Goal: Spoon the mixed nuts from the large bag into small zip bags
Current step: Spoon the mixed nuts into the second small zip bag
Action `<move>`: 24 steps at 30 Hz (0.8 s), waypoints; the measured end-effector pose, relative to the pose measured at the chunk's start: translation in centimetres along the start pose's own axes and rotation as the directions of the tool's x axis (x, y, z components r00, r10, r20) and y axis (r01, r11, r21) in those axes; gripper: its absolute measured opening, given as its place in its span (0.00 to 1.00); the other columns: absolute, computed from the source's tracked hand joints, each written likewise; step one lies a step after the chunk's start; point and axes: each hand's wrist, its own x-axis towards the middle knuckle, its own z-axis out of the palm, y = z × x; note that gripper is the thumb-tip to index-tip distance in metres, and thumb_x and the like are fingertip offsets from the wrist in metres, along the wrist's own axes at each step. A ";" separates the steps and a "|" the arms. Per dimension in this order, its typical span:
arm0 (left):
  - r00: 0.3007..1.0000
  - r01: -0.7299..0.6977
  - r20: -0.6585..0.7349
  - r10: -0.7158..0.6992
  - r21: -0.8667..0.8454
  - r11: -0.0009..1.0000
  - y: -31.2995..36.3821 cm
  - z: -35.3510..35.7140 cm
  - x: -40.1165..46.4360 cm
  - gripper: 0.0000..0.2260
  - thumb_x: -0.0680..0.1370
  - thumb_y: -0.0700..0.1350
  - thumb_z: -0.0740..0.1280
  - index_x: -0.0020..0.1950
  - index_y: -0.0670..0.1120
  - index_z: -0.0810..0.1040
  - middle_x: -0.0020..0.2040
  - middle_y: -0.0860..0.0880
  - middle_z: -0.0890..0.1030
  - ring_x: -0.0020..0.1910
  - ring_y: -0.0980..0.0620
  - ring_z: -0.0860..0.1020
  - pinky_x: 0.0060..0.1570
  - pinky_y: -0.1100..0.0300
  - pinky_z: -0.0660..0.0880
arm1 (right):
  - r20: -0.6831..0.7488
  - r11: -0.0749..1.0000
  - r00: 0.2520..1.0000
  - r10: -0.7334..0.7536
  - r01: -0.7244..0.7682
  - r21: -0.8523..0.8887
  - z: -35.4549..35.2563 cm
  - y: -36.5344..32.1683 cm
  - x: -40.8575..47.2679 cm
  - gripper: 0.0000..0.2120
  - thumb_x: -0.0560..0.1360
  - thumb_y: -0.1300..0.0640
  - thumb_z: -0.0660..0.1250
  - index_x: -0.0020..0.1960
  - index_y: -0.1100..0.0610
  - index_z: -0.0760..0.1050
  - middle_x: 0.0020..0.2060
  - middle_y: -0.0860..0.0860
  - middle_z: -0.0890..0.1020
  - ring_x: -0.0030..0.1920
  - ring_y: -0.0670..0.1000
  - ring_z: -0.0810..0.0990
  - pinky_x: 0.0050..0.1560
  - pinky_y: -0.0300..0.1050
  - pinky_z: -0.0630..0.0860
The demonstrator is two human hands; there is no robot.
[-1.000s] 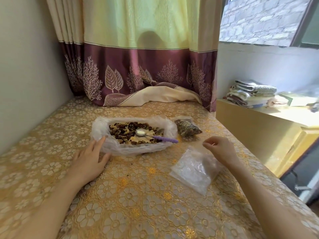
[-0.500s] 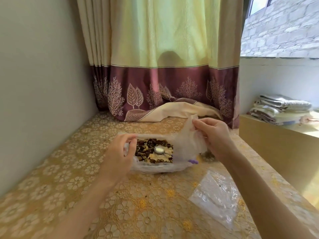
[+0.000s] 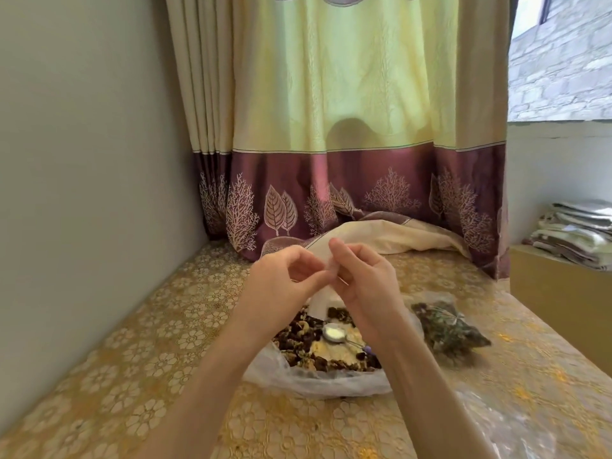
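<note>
Facing one curtain (image 3: 347, 127) with a plum border, I work on one table (image 3: 139, 376) covered in a gold floral cloth. One wall (image 3: 82, 144) bounds the table on my left. One window (image 3: 563, 61) shows stone blocks at upper right, and one stack of folded cloths (image 3: 576, 233) sits on a ledge beyond the table's right edge.

One large bag (image 3: 298, 376) lies open on the table, near its middle. It contains the mixed nuts (image 3: 308, 336), dark and pale pieces together. One spoon (image 3: 334, 334) rests on the nuts, bowl up, its purple handle tip showing beside my right wrist.

Small bags, count three:
1. One filled small bag (image 3: 447, 329) lies just to the right of the large bag.
2. One flat clear bag (image 3: 516, 422) lies at the near right edge of the table; its outline is faint.
3. One thin clear bag (image 3: 326, 289) hangs above the large bag, held up between both my hands.

Hands, count two. My left hand (image 3: 281, 286) has its fingers curled and pinches the top edge of the hanging bag. My right hand (image 3: 364, 286) is also curled and pinches the same edge from the other side. The fingertips of the two hands meet above the nuts.
</note>
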 end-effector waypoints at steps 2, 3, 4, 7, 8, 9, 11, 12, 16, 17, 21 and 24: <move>1.000 0.003 -0.005 -0.003 0.000 1.000 -0.5 0.0 0.3 0.10 0.70 0.52 0.73 0.44 0.46 0.82 0.36 0.52 0.83 0.36 0.59 0.81 0.42 0.60 0.79 | 0.053 0.999 0.998 0.033 -0.033 0.008 -0.7 0.2 0.3 0.10 0.68 0.53 0.70 0.37 0.61 0.76 0.29 0.52 0.78 0.33 0.48 0.77 0.40 0.41 0.77; 1.000 0.004 -0.009 -0.004 0.007 1.000 -0.8 0.0 0.4 0.08 0.71 0.50 0.73 0.44 0.46 0.83 0.36 0.52 0.83 0.35 0.59 0.81 0.42 0.59 0.79 | 0.084 0.999 0.995 0.047 -0.046 -0.008 -1.1 0.2 0.5 0.10 0.68 0.53 0.70 0.38 0.61 0.77 0.30 0.53 0.78 0.34 0.49 0.77 0.39 0.40 0.77; 1.000 0.006 -0.019 -0.005 0.018 1.000 -1.0 0.1 0.5 0.07 0.71 0.49 0.73 0.44 0.46 0.83 0.35 0.52 0.84 0.35 0.59 0.81 0.42 0.59 0.79 | 0.115 0.998 0.992 0.060 -0.057 -0.035 -1.4 0.1 0.6 0.09 0.69 0.54 0.70 0.39 0.61 0.78 0.32 0.53 0.80 0.35 0.49 0.78 0.39 0.39 0.77; 1.000 0.005 -0.030 -0.003 0.061 0.998 -1.5 0.1 0.8 0.07 0.72 0.48 0.72 0.46 0.46 0.83 0.36 0.53 0.83 0.35 0.60 0.80 0.43 0.60 0.79 | 0.145 0.976 0.986 0.081 -0.049 -0.213 -2.2 0.0 0.8 0.05 0.72 0.59 0.70 0.40 0.59 0.82 0.36 0.54 0.83 0.38 0.48 0.80 0.39 0.37 0.77; 1.000 0.006 -0.017 -0.005 0.066 0.998 -1.5 0.1 0.8 0.07 0.72 0.48 0.72 0.47 0.46 0.83 0.37 0.53 0.83 0.36 0.60 0.81 0.44 0.60 0.79 | 0.124 0.960 0.989 0.080 -0.043 -0.277 -2.3 0.1 0.8 0.05 0.73 0.60 0.70 0.40 0.59 0.83 0.37 0.54 0.83 0.38 0.47 0.80 0.38 0.37 0.77; 1.000 0.011 0.002 -0.011 0.064 0.998 -1.5 0.1 0.8 0.08 0.72 0.48 0.71 0.49 0.46 0.83 0.38 0.53 0.84 0.38 0.60 0.81 0.45 0.60 0.79 | 0.100 0.947 0.992 0.076 -0.040 -0.319 -2.4 0.2 0.8 0.04 0.73 0.60 0.70 0.40 0.59 0.82 0.36 0.54 0.83 0.38 0.47 0.79 0.37 0.37 0.76; 0.999 0.029 0.039 -0.031 0.056 0.998 -1.4 0.1 0.7 0.10 0.73 0.49 0.71 0.51 0.46 0.81 0.40 0.53 0.84 0.39 0.59 0.81 0.46 0.58 0.79 | 0.063 0.935 0.995 0.075 -0.048 -0.350 -2.3 0.5 0.9 0.05 0.73 0.59 0.70 0.40 0.60 0.81 0.33 0.52 0.82 0.35 0.46 0.77 0.35 0.36 0.73; 0.998 0.041 0.055 -0.044 0.060 0.997 -1.4 0.0 0.6 0.11 0.72 0.51 0.71 0.51 0.47 0.81 0.40 0.53 0.84 0.39 0.60 0.81 0.45 0.59 0.79 | 0.048 0.933 0.996 0.077 -0.056 -0.355 -2.2 0.6 0.9 0.05 0.73 0.59 0.70 0.39 0.60 0.80 0.31 0.50 0.80 0.34 0.45 0.75 0.34 0.36 0.72; 0.991 0.061 0.119 -0.069 0.068 0.996 -1.3 -0.2 0.4 0.12 0.70 0.53 0.72 0.49 0.48 0.81 0.41 0.54 0.83 0.40 0.63 0.80 0.43 0.67 0.77 | 0.046 0.927 0.994 0.096 -0.072 -0.369 -1.8 0.8 0.6 0.09 0.72 0.56 0.71 0.35 0.58 0.77 0.29 0.51 0.78 0.32 0.46 0.72 0.34 0.37 0.70; 0.990 0.060 0.122 -0.068 0.062 0.996 -1.3 -0.4 0.4 0.10 0.70 0.51 0.72 0.48 0.48 0.82 0.39 0.55 0.83 0.39 0.63 0.80 0.41 0.68 0.77 | 0.061 0.918 0.993 0.100 -0.068 -0.391 -1.7 0.8 0.6 0.09 0.73 0.55 0.71 0.35 0.58 0.77 0.29 0.51 0.77 0.31 0.46 0.72 0.34 0.36 0.70; 0.983 0.107 0.153 -0.104 -0.009 0.994 -1.4 -1.1 0.5 0.05 0.73 0.48 0.70 0.44 0.49 0.84 0.35 0.53 0.84 0.37 0.57 0.81 0.41 0.63 0.78 | 0.132 0.887 0.989 0.074 -0.005 -0.461 -1.6 0.8 0.5 0.09 0.74 0.55 0.69 0.40 0.61 0.77 0.25 0.45 0.77 0.28 0.42 0.72 0.32 0.33 0.70; 0.985 0.111 0.135 -0.106 -0.033 0.993 -1.5 -1.5 0.6 0.06 0.74 0.47 0.69 0.44 0.47 0.84 0.36 0.50 0.84 0.36 0.54 0.81 0.41 0.57 0.79 | 0.192 0.866 0.981 0.015 0.083 -0.493 -1.2 0.8 0.4 0.08 0.76 0.58 0.66 0.39 0.60 0.77 0.26 0.45 0.77 0.28 0.41 0.73 0.32 0.34 0.71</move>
